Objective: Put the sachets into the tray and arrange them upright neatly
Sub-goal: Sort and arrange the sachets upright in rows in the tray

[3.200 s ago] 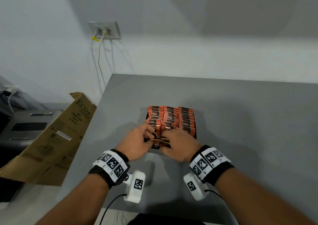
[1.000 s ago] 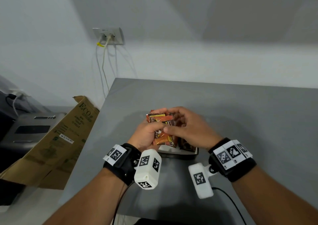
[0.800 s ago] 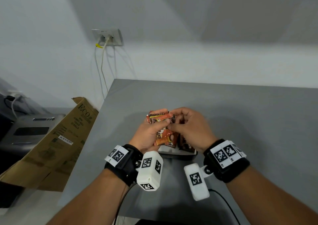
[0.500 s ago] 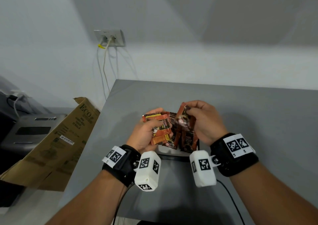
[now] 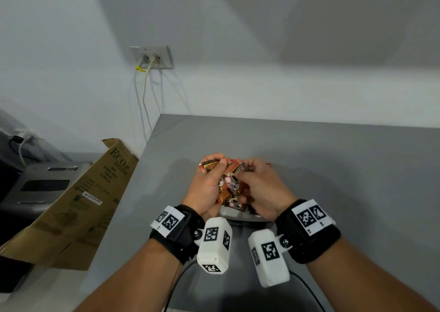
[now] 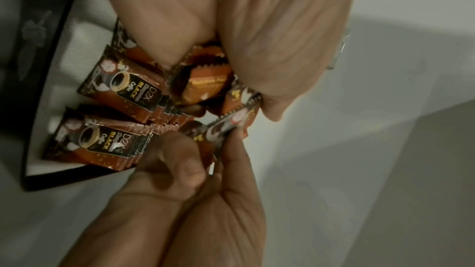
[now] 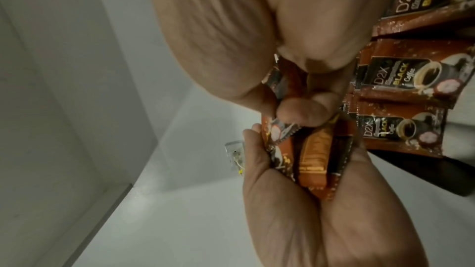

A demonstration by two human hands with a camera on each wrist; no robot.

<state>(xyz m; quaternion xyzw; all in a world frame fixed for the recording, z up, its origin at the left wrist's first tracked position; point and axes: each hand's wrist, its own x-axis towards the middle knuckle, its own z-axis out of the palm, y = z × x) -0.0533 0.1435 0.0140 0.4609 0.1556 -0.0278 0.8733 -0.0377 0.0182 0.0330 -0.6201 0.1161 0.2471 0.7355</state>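
Observation:
Both hands hover just above the near end of the black tray (image 5: 234, 215) on the grey table. My left hand (image 5: 209, 185) grips a small bundle of brown-orange coffee sachets (image 5: 229, 184), fanned and tilted; one shows its orange back (image 6: 205, 84). My right hand (image 5: 259, 187) pinches the edge of one sachet (image 6: 226, 127) at that bundle, thumb against finger. In the tray (image 6: 38, 68), rows of sachets (image 6: 123, 88) stand packed on a white liner. The right wrist view shows the same rows (image 7: 401, 76). In the head view the hands hide most of the tray.
The grey table (image 5: 333, 180) meets the white wall at the back. A brown cardboard box (image 5: 78, 199) leans off its left edge, beside a grey machine (image 5: 35, 187). Cables hang from a wall socket (image 5: 152, 57).
Both hands were low at the tray's front row, then lifted a bundle of sachets. Half a second ago the right hand held its sachet apart; now it is back against the left hand's bundle.

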